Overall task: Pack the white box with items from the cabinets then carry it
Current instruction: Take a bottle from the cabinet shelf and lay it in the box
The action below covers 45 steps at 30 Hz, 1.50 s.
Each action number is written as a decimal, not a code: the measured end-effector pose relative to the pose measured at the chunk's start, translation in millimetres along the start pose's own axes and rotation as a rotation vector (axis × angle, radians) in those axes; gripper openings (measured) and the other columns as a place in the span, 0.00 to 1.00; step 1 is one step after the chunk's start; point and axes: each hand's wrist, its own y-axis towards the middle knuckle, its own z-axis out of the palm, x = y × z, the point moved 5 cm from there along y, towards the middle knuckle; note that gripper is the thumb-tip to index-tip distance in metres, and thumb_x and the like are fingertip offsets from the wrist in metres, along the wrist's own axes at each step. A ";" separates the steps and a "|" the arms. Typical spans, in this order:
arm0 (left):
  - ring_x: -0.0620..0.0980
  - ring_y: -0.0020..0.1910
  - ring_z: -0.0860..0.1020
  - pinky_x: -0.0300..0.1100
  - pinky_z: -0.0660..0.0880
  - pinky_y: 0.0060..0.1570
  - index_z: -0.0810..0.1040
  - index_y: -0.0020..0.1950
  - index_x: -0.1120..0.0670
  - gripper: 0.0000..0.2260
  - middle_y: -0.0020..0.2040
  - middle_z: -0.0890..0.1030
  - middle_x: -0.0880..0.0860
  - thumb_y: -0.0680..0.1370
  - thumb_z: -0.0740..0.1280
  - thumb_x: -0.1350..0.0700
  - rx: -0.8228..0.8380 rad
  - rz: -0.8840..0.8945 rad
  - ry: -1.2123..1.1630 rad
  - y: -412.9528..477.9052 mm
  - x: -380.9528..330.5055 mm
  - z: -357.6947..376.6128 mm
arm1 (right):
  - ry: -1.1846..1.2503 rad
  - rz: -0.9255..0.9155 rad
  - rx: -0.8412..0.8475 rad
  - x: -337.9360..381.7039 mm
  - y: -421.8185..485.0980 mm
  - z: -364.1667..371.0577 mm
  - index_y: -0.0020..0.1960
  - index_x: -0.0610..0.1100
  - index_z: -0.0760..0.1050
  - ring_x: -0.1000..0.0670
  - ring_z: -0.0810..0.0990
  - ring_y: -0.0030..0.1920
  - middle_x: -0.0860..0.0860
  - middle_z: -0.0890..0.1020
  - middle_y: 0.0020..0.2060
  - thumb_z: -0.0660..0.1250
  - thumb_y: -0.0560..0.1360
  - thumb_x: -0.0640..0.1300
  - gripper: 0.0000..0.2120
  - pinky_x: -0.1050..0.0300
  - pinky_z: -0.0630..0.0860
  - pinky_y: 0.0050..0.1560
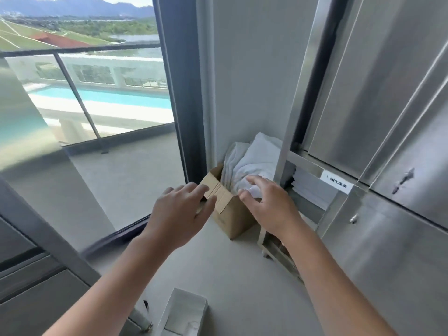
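A small open white box (184, 309) sits on the pale floor at the frame's bottom edge, apart from a brown cardboard carton (230, 214) stuffed with white cloths (252, 154). The left hand (179, 209), fingers loosely straight, touches the carton's flap, while the right hand (269, 204) pinches a cloth. The white label (335, 184) on the steel cabinet (388, 238) reads "1.8M" plus Chinese characters.

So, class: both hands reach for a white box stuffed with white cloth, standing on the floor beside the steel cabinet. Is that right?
Not quite. In the head view, the one stuffed with white cloth is a brown cardboard box, not white. The left hand and right hand do reach for it on the floor beside the steel cabinet. The white box sits nearer, untouched.
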 end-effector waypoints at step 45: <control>0.51 0.44 0.82 0.44 0.74 0.45 0.79 0.60 0.49 0.24 0.50 0.83 0.46 0.81 0.50 0.38 -0.004 0.462 -0.135 126.3 -206.1 57.8 | -0.070 0.371 -0.317 -176.3 -52.2 -137.8 0.75 0.51 0.71 0.52 0.72 0.72 0.55 0.76 0.71 0.59 0.81 0.61 0.26 0.52 0.70 0.69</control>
